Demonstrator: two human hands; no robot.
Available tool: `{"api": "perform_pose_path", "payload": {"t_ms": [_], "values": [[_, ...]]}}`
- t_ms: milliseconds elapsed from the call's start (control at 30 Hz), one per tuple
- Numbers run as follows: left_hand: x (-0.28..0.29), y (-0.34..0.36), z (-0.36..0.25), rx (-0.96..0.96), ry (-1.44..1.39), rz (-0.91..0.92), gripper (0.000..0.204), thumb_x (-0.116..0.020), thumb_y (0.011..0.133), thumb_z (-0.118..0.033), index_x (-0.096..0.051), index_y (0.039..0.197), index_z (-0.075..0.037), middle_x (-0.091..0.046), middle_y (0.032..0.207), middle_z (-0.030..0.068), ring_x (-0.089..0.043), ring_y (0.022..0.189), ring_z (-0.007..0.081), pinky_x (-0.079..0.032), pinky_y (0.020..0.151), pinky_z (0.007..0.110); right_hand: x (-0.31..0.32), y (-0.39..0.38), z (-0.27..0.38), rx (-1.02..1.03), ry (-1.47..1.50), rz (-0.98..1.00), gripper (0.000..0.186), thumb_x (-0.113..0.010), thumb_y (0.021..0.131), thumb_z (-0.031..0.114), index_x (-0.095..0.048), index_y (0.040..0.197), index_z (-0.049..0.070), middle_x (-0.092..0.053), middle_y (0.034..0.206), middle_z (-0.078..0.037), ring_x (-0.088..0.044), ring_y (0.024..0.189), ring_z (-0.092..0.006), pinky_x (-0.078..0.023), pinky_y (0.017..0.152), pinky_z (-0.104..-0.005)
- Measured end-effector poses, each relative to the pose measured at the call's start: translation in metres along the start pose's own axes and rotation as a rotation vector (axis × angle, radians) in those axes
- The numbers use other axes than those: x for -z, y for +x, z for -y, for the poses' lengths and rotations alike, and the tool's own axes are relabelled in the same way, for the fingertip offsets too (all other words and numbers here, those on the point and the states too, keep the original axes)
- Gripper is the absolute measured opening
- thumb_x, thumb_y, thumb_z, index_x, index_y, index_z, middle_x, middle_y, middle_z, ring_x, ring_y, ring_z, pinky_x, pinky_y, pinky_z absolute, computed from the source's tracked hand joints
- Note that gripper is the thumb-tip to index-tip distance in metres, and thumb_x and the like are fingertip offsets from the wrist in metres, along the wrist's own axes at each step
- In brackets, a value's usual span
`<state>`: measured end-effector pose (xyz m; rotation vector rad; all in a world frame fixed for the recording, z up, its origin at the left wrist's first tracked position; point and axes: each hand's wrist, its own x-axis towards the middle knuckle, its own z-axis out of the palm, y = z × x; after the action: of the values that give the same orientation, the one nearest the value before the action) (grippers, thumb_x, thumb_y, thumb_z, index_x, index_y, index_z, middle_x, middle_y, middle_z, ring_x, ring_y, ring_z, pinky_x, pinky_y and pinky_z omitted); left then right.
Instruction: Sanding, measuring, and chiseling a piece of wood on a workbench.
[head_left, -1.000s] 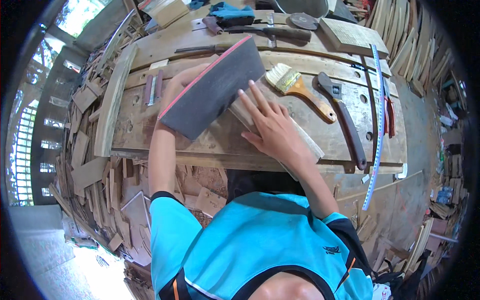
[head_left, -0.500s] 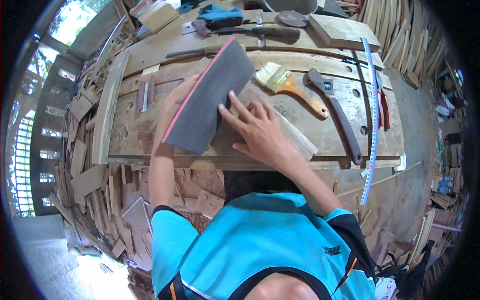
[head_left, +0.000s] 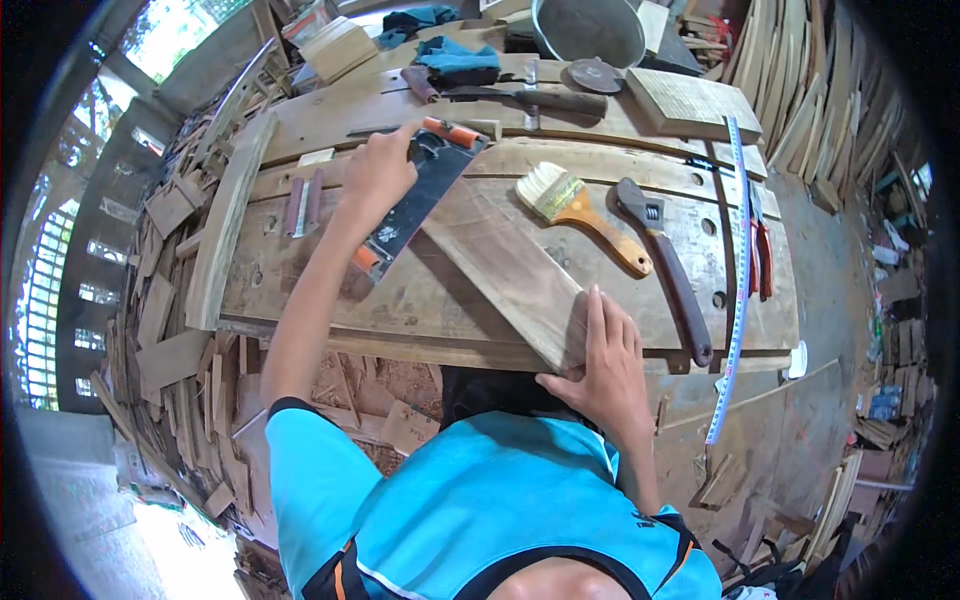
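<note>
My left hand (head_left: 383, 180) is wrapped round the hand sander (head_left: 425, 185), a dark flat tool with orange clamp ends, held tilted over the far-left end of a wooden board. The smooth brown board (head_left: 510, 265) lies slantwise on the workbench (head_left: 330, 300), its near end close to the front edge. That near end is gripped by my right hand (head_left: 612, 365), thumb at the front and fingers along the right side. The sander's abrasive underside is turned away from view.
Right of the board lie a wide paintbrush (head_left: 580, 215), an adjustable wrench (head_left: 668, 270), a measuring tape (head_left: 739, 270) and red-handled pliers (head_left: 762, 260). At the back are a chisel-like tool (head_left: 560, 101), blue cloth (head_left: 457, 57), a bucket (head_left: 588, 35) and a wood block (head_left: 692, 103).
The sander has turned from its dark abrasive face to its clamp side and moved slightly left. My right hand has left the abrasive face and come down right onto the board's near end.
</note>
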<state>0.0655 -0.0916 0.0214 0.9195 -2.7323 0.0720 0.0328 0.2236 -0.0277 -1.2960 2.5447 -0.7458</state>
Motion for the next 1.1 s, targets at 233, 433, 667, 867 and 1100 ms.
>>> {"api": "perform_pose_path", "payload": {"t_ms": [233, 433, 667, 867, 1100], "values": [[0.016, -0.104, -0.101, -0.232, 0.020, 0.202, 0.048, -0.051, 0.075, -0.006, -0.041, 0.121, -0.010, -0.058, 0.071, 0.0208, -0.061, 0.060, 0.0361, -0.051, 0.050, 0.045, -0.017, 0.004, -0.041, 0.223, 0.125, -0.148, 0.102, -0.075, 0.054, 0.027, -0.018, 0.133, -0.005, -0.035, 0.125, -0.023, -0.034, 0.114, -0.0389, -0.030, 0.099, -0.0430], [-0.006, -0.013, -0.042, -0.149, 0.105, 0.079, 0.035, -0.050, 0.075, -0.003, -0.047, 0.110, -0.007, -0.059, 0.076, 0.0188, -0.062, 0.071, 0.0346, -0.052, 0.056, 0.042, -0.021, 0.001, -0.046, 0.324, 0.232, -0.201, 0.099, -0.075, 0.054, 0.027, -0.020, 0.132, -0.002, -0.037, 0.125, -0.023, -0.038, 0.109, -0.0398, -0.036, 0.093, -0.0443], [-0.008, -0.065, -0.072, -0.290, 0.070, 0.113, 0.047, -0.052, 0.072, -0.008, -0.049, 0.117, -0.020, -0.058, 0.068, 0.0168, -0.060, 0.061, 0.0340, -0.050, 0.055, 0.043, -0.033, 0.004, -0.055, 0.365, 0.228, -0.331, 0.091, -0.074, 0.053, 0.029, -0.029, 0.126, 0.001, -0.041, 0.122, -0.023, -0.044, 0.103, -0.0400, -0.040, 0.087, -0.0463], [0.001, -0.016, -0.024, -0.370, -0.075, 0.145, 0.049, -0.059, 0.060, -0.005, -0.056, 0.107, -0.018, -0.062, 0.079, 0.0127, -0.061, 0.071, 0.0310, -0.050, 0.066, 0.041, -0.033, 0.003, -0.053, 0.381, 0.273, -0.346, 0.087, -0.075, 0.051, 0.029, -0.033, 0.121, 0.001, -0.043, 0.121, -0.024, -0.045, 0.102, -0.0404, -0.041, 0.085, -0.0461], [-0.011, -0.043, -0.042, -0.602, -0.163, -0.012, 0.044, -0.061, 0.052, -0.008, -0.063, 0.095, -0.019, -0.062, 0.075, 0.0052, -0.060, 0.067, 0.0240, -0.049, 0.058, 0.036, -0.037, 0.006, -0.052, 0.381, 0.281, -0.357, 0.089, -0.076, 0.050, 0.027, -0.030, 0.123, 0.004, -0.044, 0.119, -0.025, -0.046, 0.100, -0.0407, -0.041, 0.084, -0.0474]]}}
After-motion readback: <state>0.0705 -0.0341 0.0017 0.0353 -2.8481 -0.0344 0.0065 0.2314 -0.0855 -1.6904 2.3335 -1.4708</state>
